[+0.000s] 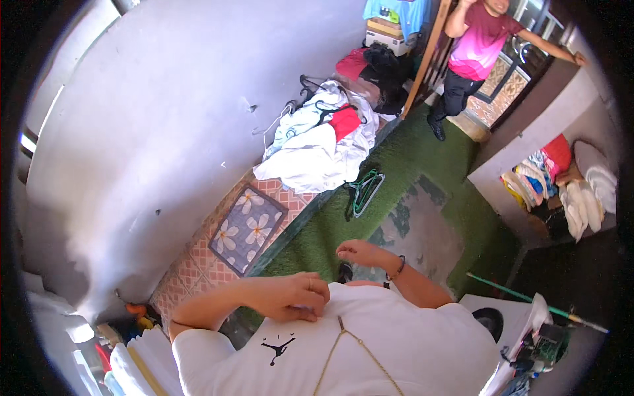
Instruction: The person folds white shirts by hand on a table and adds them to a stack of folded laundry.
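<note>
My left hand [299, 298], with a ring on one finger, is bent in front of my chest against the white T-shirt [396, 341]. Whether its curled fingers pinch the fabric cannot be told. My right hand [365, 254], a dark bracelet at the wrist, hovers over the floor with loosely bent fingers and no visible object. Beyond it, green plastic hangers [367, 192] lie on green artificial turf. A heap of white clothes [317, 153] with black hangers and a red piece [345, 123] on it rests on the tiled ledge [190, 270].
A floral mat [248, 229] lies on the ledge by the wall. One person [478, 44] stands at the doorway, an arm stretched to the wall. Folded clothes [535, 180] fill a niche at right. A green pole [525, 294] slants near a white appliance [515, 317].
</note>
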A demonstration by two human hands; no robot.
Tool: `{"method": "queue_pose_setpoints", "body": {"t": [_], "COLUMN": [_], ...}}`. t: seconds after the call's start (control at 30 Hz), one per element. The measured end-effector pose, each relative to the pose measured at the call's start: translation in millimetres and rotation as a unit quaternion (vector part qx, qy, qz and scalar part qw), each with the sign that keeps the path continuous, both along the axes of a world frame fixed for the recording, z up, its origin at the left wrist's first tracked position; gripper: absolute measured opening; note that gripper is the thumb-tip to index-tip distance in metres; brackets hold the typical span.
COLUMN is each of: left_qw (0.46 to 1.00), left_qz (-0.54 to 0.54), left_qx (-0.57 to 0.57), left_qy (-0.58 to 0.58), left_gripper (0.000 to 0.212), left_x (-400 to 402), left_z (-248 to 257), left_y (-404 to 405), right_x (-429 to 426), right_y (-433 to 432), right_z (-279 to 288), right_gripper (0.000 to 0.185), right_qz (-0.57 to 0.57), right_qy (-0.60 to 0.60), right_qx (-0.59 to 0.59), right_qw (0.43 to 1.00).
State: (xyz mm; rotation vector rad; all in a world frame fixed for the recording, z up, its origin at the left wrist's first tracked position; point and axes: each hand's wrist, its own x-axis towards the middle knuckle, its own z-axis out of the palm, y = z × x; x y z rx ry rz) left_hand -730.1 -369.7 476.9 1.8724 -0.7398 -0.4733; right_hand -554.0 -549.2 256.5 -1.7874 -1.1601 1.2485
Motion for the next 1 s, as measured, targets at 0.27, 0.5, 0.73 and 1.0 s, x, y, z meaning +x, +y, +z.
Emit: {"method": "queue_pose_setpoints", "body": {"t": [0.27, 0.5, 0.73, 1.0], "left_qw": [0.953, 0.915, 0.82, 0.615], "left_qz": [0.205, 0.332, 0.457, 0.711], "left_qx": [-0.214, 0.08, 0.305, 0.058], "left_qy": [0.068, 0.214, 0.158, 0.336], "left_gripper": [0.012, 0.032, 0.029, 0.043], "left_x": [133.6, 291.3, 405.1, 497.7], "left_z": [-55.6, -306.1, -551.0, -650.0], "left_y": [80.8, 217.3, 389.1, 451.4], "right_x": [68.4, 135.8, 171.0, 164.1], "right_y": [31.6, 57.1, 121.0, 125.9], "right_z": [1.4, -36.2, -45.3, -83.5], "right_gripper": [0.032, 0.029, 0.027, 0.026], "right_qz": [-0.05, -0.182, -0.335, -0.355], "right_qy": [-0.014, 0.029, 0.078, 0.089], "right_qx": [-0.017, -0.107, -0.139, -0.219], "right_qw": [0.999, 0.977, 0.929, 0.904]}}
